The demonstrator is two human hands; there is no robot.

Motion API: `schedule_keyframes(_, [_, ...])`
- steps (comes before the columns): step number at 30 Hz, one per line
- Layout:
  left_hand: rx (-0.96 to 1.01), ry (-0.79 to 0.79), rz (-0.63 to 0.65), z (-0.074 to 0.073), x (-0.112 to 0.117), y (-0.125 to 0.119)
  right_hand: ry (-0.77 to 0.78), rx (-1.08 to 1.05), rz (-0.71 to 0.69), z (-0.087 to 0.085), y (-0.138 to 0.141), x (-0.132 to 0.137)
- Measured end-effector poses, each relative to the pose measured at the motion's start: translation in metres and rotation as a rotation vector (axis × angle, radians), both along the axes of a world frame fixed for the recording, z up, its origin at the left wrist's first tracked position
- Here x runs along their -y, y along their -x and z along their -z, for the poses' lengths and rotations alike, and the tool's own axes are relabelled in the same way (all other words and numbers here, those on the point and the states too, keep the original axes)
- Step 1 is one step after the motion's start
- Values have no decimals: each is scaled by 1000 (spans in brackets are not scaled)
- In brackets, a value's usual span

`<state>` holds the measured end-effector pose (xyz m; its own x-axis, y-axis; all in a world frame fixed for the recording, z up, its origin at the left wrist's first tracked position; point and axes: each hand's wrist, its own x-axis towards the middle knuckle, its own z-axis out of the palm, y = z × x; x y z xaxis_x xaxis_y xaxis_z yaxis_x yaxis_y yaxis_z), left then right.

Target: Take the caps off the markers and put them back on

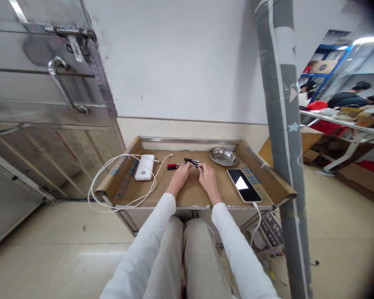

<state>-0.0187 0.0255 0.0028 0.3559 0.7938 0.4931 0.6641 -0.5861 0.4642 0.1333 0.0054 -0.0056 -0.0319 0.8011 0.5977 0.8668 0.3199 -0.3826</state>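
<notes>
Black and glinting, the small metal part (191, 161) is pinched between the fingertips of the left hand (180, 175) and the right hand (207, 177), low over the brown cardboard-lined tray table (268, 182). A red-handled tool (173, 166) lies just beside the left fingers and a round steel dish (223, 156) stands near. The work on the part looks under way, not finished.

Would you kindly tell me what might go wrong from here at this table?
The white cable loops off the table on the left; a snag might drag the power bank down. The phone lies near the front right edge with its lead hanging, so a tug may pull it off. The small black part between the left hand and right hand might slip.
</notes>
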Motion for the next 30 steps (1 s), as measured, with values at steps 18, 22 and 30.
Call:
schedule_keyframes(18, [-104, -46, -38, -1, 1, -1, -14, 83, -40, -7, -1, 6])
schedule_keyframes(22, [-164, -70, -26, 1, -5, -3, -49, 39, 102, -10, -2, 7])
schedule_keyframes(30, [-282, -85, 21, 0, 10, -1, -51, -29, 159, -8, -4, 7])
